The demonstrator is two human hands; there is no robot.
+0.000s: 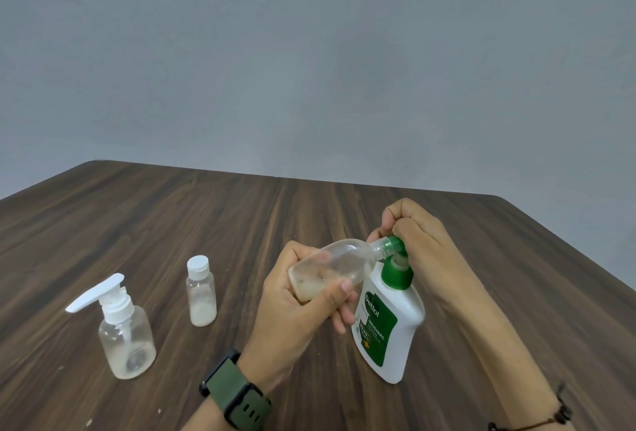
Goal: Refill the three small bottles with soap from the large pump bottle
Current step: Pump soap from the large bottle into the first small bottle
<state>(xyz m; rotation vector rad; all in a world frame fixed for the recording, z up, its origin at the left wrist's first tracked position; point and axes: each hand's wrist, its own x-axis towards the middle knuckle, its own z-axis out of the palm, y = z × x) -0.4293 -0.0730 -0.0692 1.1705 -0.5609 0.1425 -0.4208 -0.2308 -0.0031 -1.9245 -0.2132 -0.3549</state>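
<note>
Wooden table [206, 224], left hand [296, 296] holding clear bottle [334, 269], right hand [413, 238] on green pump [395, 258]

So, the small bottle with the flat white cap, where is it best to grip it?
Grip the small capped bottle round its clear middle, below the white cap, coming from the right side. It stands upright and apart from the pump-top bottle on its left, so that side is free.

A white plastic pump bottle with a green label and pump [390, 320] stands near the wooden table's [206, 210] right edge. A clear, uncapped small bottle [332, 269] is tilted, mouth at the spout. A clear bottle with a white pump [125, 344] and a clear white-capped bottle [201, 291] stand upright towards the left edge.
</note>
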